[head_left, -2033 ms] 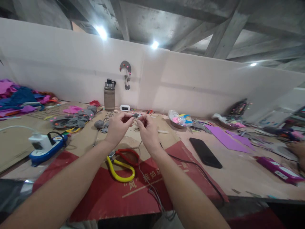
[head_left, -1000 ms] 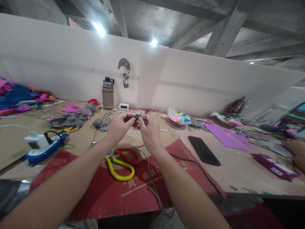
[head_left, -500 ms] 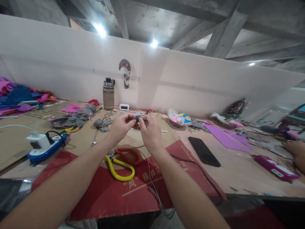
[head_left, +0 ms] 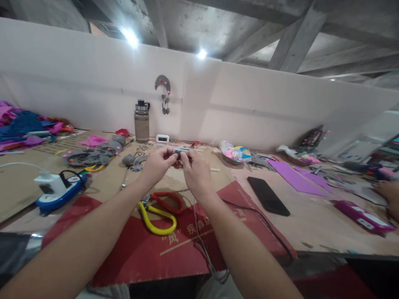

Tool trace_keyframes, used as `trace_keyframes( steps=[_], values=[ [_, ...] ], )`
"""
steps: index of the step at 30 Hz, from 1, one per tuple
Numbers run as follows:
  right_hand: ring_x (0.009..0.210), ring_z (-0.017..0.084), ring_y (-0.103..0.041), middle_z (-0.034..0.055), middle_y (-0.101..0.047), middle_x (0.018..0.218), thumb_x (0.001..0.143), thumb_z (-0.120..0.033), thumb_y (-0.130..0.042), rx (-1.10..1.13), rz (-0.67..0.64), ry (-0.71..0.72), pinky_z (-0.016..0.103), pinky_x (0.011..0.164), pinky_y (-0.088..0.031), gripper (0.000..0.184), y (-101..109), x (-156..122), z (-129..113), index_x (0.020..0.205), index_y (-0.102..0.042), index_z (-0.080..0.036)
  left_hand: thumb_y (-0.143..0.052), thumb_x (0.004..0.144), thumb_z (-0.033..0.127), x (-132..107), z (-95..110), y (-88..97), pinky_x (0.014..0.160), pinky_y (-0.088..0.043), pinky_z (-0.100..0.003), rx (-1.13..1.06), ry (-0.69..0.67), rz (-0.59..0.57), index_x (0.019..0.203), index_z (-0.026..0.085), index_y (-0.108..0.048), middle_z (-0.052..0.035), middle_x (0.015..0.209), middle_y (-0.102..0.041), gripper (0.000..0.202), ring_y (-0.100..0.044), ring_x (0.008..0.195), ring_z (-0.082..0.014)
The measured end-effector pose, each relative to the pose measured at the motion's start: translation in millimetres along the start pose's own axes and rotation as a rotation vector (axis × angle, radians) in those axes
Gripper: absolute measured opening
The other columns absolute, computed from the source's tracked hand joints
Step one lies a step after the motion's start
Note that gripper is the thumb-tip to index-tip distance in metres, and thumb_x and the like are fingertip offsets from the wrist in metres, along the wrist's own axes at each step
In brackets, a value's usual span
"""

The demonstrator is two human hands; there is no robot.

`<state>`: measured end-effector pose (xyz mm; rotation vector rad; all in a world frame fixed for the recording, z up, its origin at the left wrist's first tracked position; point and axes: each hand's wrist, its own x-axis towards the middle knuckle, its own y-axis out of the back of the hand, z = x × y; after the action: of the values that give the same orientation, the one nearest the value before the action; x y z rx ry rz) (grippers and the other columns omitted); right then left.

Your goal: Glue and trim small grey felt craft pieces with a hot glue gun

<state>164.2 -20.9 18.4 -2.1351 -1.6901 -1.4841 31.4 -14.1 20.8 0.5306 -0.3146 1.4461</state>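
Note:
My left hand [head_left: 157,166] and my right hand [head_left: 197,172] meet over the middle of the table, thumbs and fingertips pinched on a small dark grey piece [head_left: 178,153]. It looks like felt, but the fingers cover most of it. A thin grey cord [head_left: 204,248] trails down from beside my right hand over the table's front edge. Below the hands lie scissors [head_left: 145,216] with one yellow and one red handle. Left of my left hand sit a small grey yarn ball [head_left: 128,160] and grey scraps.
At left are a blue power strip [head_left: 59,197] with a white plug and a felt heap [head_left: 93,155]. A bottle [head_left: 142,124] stands by the wall. Right are a phone [head_left: 268,196], purple sheets [head_left: 294,178], a magenta power strip [head_left: 363,216] and another person's hand [head_left: 388,191].
The view has shifted very slightly. Both hands stay in nearly the same place, with fingertips still together on the small grey piece.

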Motion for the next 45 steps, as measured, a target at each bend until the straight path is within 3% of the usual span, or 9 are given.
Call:
trace_keyframes(
  steps=[8, 14, 18, 23, 28, 35, 39, 42, 45],
  values=[
    [0.066, 0.015, -0.050, 0.0021, -0.058, 0.071, 0.088, -0.039, -0.040, 0.093, 0.009, -0.010, 0.026, 0.061, -0.033, 0.028, -3, -1, 2, 0.071, -0.053, -0.020, -0.056, 0.075, 0.031, 1, -2, -0.8, 0.059, -0.047, -0.026, -0.023, 0.019, 0.013, 0.071, 0.014, -0.061, -0.0022, 0.063, -0.061, 0.017, -0.057, 0.057, -0.0121],
    [0.066, 0.015, -0.052, 0.0011, -0.059, 0.073, 0.085, -0.038, -0.046, 0.199, 0.028, -0.046, 0.026, 0.063, -0.037, 0.022, -3, 0, 5, 0.093, -0.056, -0.021, -0.058, 0.074, 0.028, 2, -9, -1.0, 0.059, -0.048, -0.027, -0.178, 0.048, 0.002, 0.074, 0.014, -0.062, -0.0018, 0.062, -0.061, 0.015, -0.057, 0.057, -0.0120],
    [0.073, 0.016, -0.054, 0.0037, -0.062, 0.079, 0.085, -0.036, -0.044, 0.243, 0.003, -0.037, 0.027, 0.067, -0.038, 0.024, 1, 3, 7, 0.081, -0.060, -0.019, -0.066, 0.069, 0.030, 3, -5, 1.4, 0.063, -0.051, -0.030, -0.333, 0.145, -0.072, 0.075, 0.014, -0.063, -0.0029, 0.065, -0.063, 0.017, -0.059, 0.059, -0.0130],
    [0.067, 0.014, -0.053, 0.0019, -0.061, 0.073, 0.084, -0.034, -0.046, 0.281, 0.001, -0.041, 0.025, 0.064, -0.038, 0.023, 6, 6, 14, 0.077, -0.060, -0.017, -0.065, 0.071, 0.038, 5, 1, 9.6, 0.060, -0.052, -0.031, -0.437, 0.285, -0.195, 0.079, 0.013, -0.065, -0.0080, 0.072, -0.066, 0.026, -0.063, 0.066, -0.0173],
    [0.065, 0.013, -0.050, 0.0007, -0.058, 0.068, 0.082, -0.031, -0.049, 0.119, -0.062, 0.023, 0.024, 0.060, -0.033, 0.019, 11, 8, 19, 0.072, -0.058, -0.018, -0.065, 0.070, 0.039, 9, 0, 18.0, 0.051, -0.047, -0.023, -0.216, 0.240, -0.174, 0.080, 0.013, -0.065, -0.0047, 0.066, -0.062, 0.027, -0.057, 0.059, -0.0125],
    [0.068, 0.014, -0.048, 0.0014, -0.056, 0.071, 0.084, -0.029, -0.049, -0.013, -0.143, 0.127, 0.026, 0.062, -0.031, 0.019, 12, 8, 20, 0.071, -0.056, -0.019, -0.064, 0.071, 0.035, 8, 2, 19.7, 0.053, -0.045, -0.023, 0.105, 0.104, -0.305, 0.081, 0.013, -0.065, -0.0016, 0.062, -0.061, 0.024, -0.055, 0.054, -0.0102],
    [0.069, 0.014, -0.048, 0.0012, -0.054, 0.072, 0.083, -0.030, -0.049, 0.090, -0.136, 0.136, 0.026, 0.063, -0.034, 0.013, 3, 6, 23, 0.084, -0.055, -0.019, -0.065, 0.070, 0.035, 7, -2, 16.7, 0.054, -0.048, -0.025, 0.080, 0.137, -0.228, 0.076, 0.013, -0.062, -0.0022, 0.061, -0.062, 0.023, -0.058, 0.054, -0.0121],
    [0.070, 0.014, -0.049, 0.0019, -0.054, 0.078, 0.080, -0.026, -0.051, 0.152, -0.099, 0.133, 0.026, 0.063, -0.036, 0.021, -1, 5, 24, 0.100, -0.050, -0.018, -0.068, 0.067, 0.033, 8, -5, 15.8, 0.058, -0.051, -0.028, -0.025, 0.177, -0.136, 0.074, 0.013, -0.059, -0.0024, 0.062, -0.063, 0.023, -0.060, 0.056, -0.0132],
    [0.072, 0.015, -0.049, 0.0026, -0.054, 0.079, 0.079, -0.020, -0.049, 0.124, -0.084, 0.145, 0.027, 0.064, -0.037, 0.009, 0, 3, 21, 0.087, -0.052, -0.018, -0.069, 0.066, 0.030, 9, -6, 14.5, 0.063, -0.052, -0.030, -0.104, 0.202, -0.078, 0.072, 0.012, -0.059, -0.0026, 0.063, -0.063, 0.021, -0.061, 0.059, -0.0130]
  ],
)
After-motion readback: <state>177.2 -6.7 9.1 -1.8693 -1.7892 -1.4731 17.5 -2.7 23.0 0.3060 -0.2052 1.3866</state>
